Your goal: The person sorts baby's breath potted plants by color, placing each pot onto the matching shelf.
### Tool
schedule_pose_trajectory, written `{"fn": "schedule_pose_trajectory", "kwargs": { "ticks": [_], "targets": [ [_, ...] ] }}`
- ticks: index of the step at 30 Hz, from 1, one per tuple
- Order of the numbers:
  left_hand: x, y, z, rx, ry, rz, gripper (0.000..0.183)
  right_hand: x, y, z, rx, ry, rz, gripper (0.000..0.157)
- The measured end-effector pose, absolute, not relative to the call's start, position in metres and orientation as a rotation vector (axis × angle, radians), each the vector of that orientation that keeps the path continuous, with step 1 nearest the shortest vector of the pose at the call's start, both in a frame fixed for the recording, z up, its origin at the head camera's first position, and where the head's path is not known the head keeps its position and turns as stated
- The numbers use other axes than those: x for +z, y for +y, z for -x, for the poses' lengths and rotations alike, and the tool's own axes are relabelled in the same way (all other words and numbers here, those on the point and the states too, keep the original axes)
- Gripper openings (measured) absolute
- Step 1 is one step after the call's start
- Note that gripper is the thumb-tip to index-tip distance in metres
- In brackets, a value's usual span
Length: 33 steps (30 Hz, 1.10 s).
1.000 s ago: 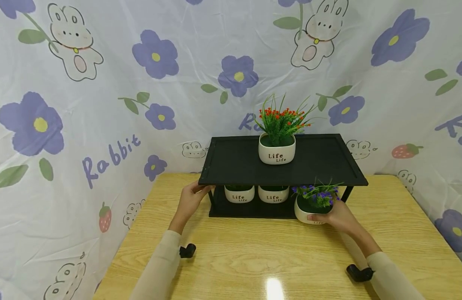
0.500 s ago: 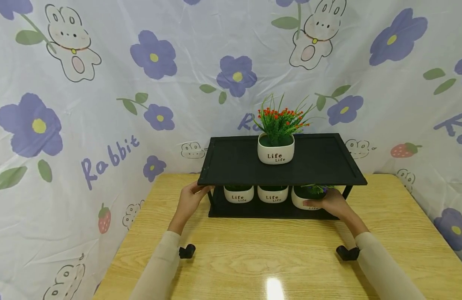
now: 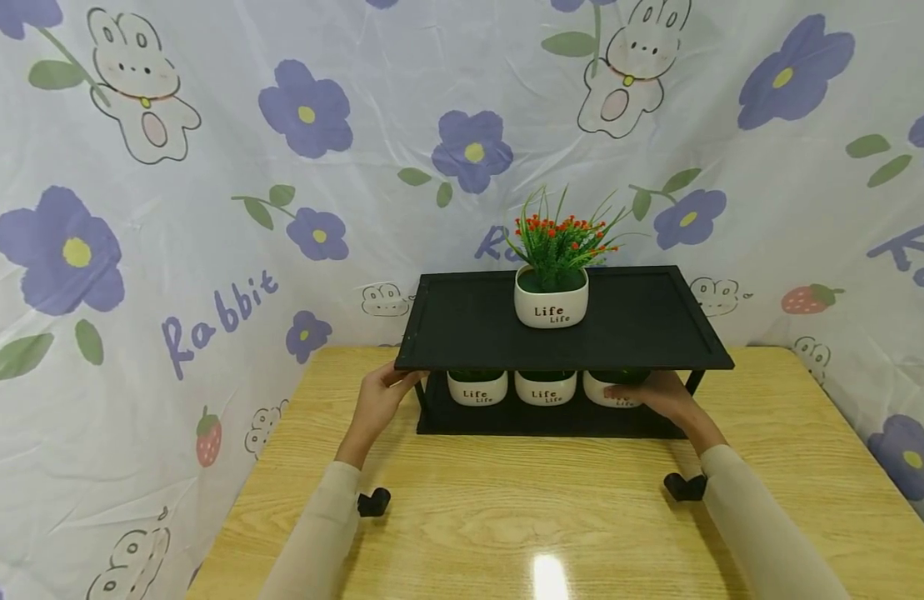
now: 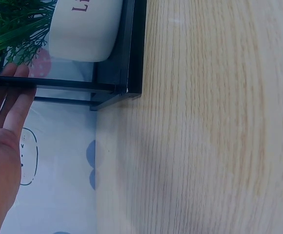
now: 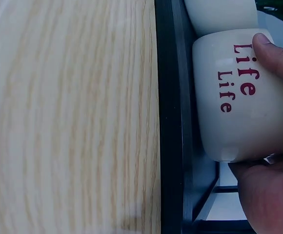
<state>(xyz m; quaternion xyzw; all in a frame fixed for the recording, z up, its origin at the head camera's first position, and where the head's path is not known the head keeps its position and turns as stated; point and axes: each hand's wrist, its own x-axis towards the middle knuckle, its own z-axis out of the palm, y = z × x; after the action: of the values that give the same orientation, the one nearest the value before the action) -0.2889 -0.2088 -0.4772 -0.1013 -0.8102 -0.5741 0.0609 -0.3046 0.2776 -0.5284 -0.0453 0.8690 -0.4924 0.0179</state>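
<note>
A black two-tier shelf (image 3: 476, 321) stands on the table, with a white "Life" flowerpot (image 3: 551, 310) of red flowers on its top board. On the lower board sit a left flowerpot (image 3: 477, 392), a middle flowerpot (image 3: 546, 392) and a right flowerpot (image 5: 239, 126) in a row. My right hand (image 3: 667, 398) grips the right flowerpot, thumb across its lettered front; the top board hides its plant in the head view. My left hand (image 3: 379, 407) holds the shelf at its upper left corner, thumb and fingers on either side of the post (image 4: 58, 83) in the left wrist view.
The wooden table (image 3: 506, 508) stretches out before the shelf. Behind it hangs a white cloth (image 3: 402, 75) printed with rabbits and purple flowers. A black fitting (image 3: 374, 502) is on the left sleeve, another black fitting (image 3: 685, 487) on the right.
My right hand has moved the right flowerpot, with its purple flowers, back and slightly left under the top board, in line with the other two. My left hand has stayed at the corner.
</note>
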Motion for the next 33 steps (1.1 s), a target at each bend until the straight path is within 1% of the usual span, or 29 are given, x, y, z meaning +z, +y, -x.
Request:
{"fn": "schedule_pose_trajectory", "kwargs": {
  "ticks": [10,13,17,20,28,31,33],
  "targets": [
    [-0.478,-0.209,0.290,-1.755,-2.444,0.307,0.027,-0.533,0.281,0.309,-1.531,2.621,0.141,0.119],
    [-0.489,-0.214,0.299,-1.747,-2.446,0.309,0.027,-0.533,0.281,0.310,-1.543,2.607,0.143,0.118],
    [-0.504,-0.219,0.309,-1.734,-2.428,0.323,0.030,-0.534,0.281,0.310,-1.544,2.588,0.133,0.122],
    [-0.505,-0.219,0.307,-1.736,-2.413,0.336,0.031,-0.533,0.280,0.309,-1.539,2.577,0.133,0.124],
    [-0.504,-0.218,0.305,-1.722,-2.426,0.336,0.028,-0.531,0.279,0.305,-1.497,2.646,0.186,0.122],
    [-0.504,-0.216,0.301,-1.656,-2.473,0.305,0.031,-0.528,0.279,0.301,-1.495,2.676,0.203,0.120],
    [-0.504,-0.214,0.298,-1.594,-2.522,0.262,0.035,-0.525,0.279,0.295,-1.507,2.707,0.234,0.115]
  ]
}}
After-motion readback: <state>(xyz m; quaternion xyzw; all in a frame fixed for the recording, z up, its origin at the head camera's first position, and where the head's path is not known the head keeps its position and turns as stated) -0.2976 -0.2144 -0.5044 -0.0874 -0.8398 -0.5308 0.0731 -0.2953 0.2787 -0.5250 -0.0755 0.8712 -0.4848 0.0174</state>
